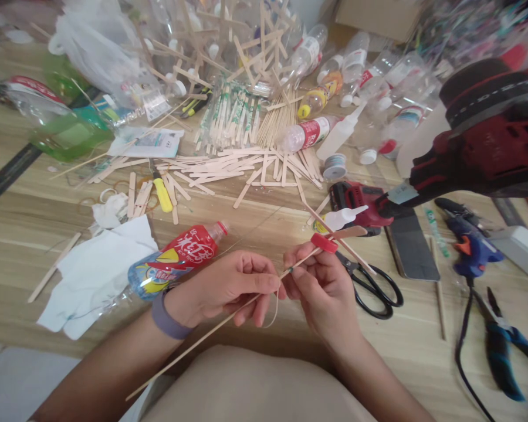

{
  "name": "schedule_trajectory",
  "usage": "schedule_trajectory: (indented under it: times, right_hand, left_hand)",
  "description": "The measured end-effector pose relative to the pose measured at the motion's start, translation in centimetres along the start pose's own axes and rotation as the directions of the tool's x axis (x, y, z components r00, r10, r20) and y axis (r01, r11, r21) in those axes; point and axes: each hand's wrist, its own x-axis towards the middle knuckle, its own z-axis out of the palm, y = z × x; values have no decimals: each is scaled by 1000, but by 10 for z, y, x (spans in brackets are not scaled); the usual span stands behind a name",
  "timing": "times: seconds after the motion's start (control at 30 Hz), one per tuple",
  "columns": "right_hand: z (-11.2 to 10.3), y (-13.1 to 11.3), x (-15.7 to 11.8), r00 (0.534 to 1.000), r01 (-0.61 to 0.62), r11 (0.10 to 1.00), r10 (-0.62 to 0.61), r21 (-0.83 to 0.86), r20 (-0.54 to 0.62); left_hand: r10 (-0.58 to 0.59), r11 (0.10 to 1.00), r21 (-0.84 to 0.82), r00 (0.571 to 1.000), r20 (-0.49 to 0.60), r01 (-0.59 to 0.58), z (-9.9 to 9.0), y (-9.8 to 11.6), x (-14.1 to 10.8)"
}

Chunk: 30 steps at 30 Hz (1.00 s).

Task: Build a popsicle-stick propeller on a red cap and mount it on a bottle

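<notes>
A long thin wooden stick runs up from the lower left through both hands. At its upper end are a red bottle cap and crossed flat wooden sticks. My left hand pinches the stick between thumb and fingers, and a thin loop of band or string hangs beside its fingertips. My right hand grips the stick just below the cap, near a small dark green tie.
An iced tea bottle lies left of my hands. Black scissors, a phone, a glue gun and pliers are on the right. Loose sticks and plastic bottles cover the back.
</notes>
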Motion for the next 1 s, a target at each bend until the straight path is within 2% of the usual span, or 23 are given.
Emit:
schedule_trajectory:
  times: [0.73, 1.0]
  right_hand:
    - [3, 0, -1, 999, -35, 999, 34, -24, -27]
    - [3, 1, 1, 999, -32, 999, 33, 15, -22]
  left_hand:
    - [-22, 999, 31, 1000, 13, 22, -4, -1, -1]
    - [-25, 999, 30, 1000, 10, 25, -4, -2, 0]
